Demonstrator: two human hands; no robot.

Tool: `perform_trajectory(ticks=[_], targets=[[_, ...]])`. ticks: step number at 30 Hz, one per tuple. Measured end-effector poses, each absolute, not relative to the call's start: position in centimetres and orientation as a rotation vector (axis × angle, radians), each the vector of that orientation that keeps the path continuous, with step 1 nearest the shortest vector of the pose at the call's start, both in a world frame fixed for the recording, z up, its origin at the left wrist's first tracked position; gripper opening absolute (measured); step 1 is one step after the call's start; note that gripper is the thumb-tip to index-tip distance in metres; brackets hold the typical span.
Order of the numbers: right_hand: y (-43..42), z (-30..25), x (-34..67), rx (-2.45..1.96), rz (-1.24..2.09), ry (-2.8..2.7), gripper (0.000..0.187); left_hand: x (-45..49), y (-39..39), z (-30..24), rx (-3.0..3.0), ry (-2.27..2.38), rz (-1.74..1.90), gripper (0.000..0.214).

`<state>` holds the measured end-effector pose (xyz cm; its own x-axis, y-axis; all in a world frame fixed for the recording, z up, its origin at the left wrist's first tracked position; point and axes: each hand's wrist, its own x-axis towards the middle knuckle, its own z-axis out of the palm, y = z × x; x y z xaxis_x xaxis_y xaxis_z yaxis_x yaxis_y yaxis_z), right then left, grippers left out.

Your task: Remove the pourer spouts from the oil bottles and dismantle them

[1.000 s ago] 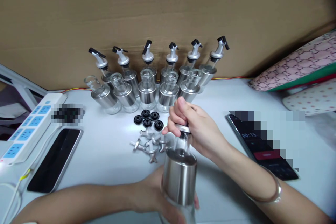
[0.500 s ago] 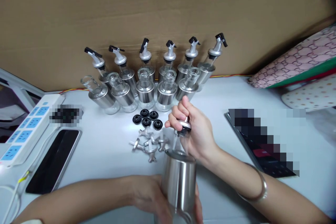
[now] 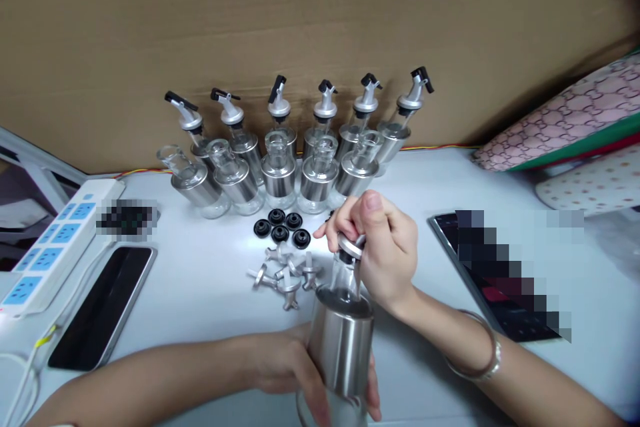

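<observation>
My left hand (image 3: 287,363) is wrapped round a glass oil bottle (image 3: 341,350) with a steel sleeve, which leans slightly at the front of the table. My right hand (image 3: 387,257) grips a silver pourer spout (image 3: 351,245) at the top of the bottle's glass neck, thumb uppermost. A black stopper shows under the spout's collar; how deep it sits in the neck I cannot tell. The spout's upper end is hidden in my fingers. Left of the bottle lie several loose silver pourer spouts (image 3: 289,285), with several black rubber stoppers (image 3: 279,235) behind them.
Several open-necked bottles (image 3: 279,177) form a front row; behind them stand bottles with pourers (image 3: 326,107) against a cardboard wall (image 3: 320,13). A power strip (image 3: 55,240) and phone (image 3: 105,307) lie left. A dark, partly blurred device (image 3: 447,233) and patterned rolls (image 3: 560,113) are right.
My right hand has turned on the spout, bringing its thumb over the top and its wrist slightly outward. The bottle stays in my left hand, tilted a little differently.
</observation>
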<state>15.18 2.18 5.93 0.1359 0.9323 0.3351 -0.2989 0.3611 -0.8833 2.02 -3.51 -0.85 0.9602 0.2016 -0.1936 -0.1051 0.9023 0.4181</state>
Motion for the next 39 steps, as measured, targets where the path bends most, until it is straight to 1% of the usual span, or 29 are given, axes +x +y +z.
perform_trajectory(ticks=[2,4,6,9,11,14,19,24,29,33,37,39], targets=[[2.5,5.8,15.5,-0.825,0.964,-1.14,0.045,2.0,-3.5,-0.8,0.415,0.243,0.154,0.052],[3.1,5.5,15.9,-0.927,0.979,-1.188,0.047,2.1,-3.5,-0.7,0.387,0.254,0.15,0.051],[4.0,5.3,16.3,-1.008,1.134,-1.187,0.051,2.1,-3.5,-0.6,0.347,0.278,0.141,0.05],[5.0,5.4,16.9,-1.055,1.518,-1.152,0.057,2.2,-3.5,-0.4,0.328,0.298,0.11,0.052],[5.4,5.7,17.1,-1.063,1.682,-1.14,0.058,2.3,-3.5,-0.3,0.348,0.3,0.092,0.052],[5.4,5.9,17.3,-1.067,1.785,-1.098,0.056,2.3,-3.5,-0.1,0.39,0.314,0.068,0.049],[5.1,5.6,16.8,-0.97,2.062,-0.58,0.044,2.2,-3.7,-0.6,0.399,0.329,0.09,0.052],[4.4,6.2,15.8,-0.886,2.031,-0.232,0.044,2.0,-4.0,-1.5,0.363,0.253,0.133,0.057],[3.8,6.8,14.9,-0.825,1.854,0.061,0.047,1.8,-3.9,-1.5,0.369,0.222,0.125,0.057],[3.8,6.8,14.8,-0.815,1.751,0.169,0.041,1.8,-3.9,-1.5,0.365,0.235,0.129,0.058],[3.5,6.9,14.7,-0.757,1.783,0.28,0.036,1.8,-3.9,-1.3,0.404,0.257,0.124,0.06],[3.4,6.9,14.6,-0.749,1.804,0.245,0.032,1.9,-3.8,-0.9,0.434,0.288,0.105,0.061]])
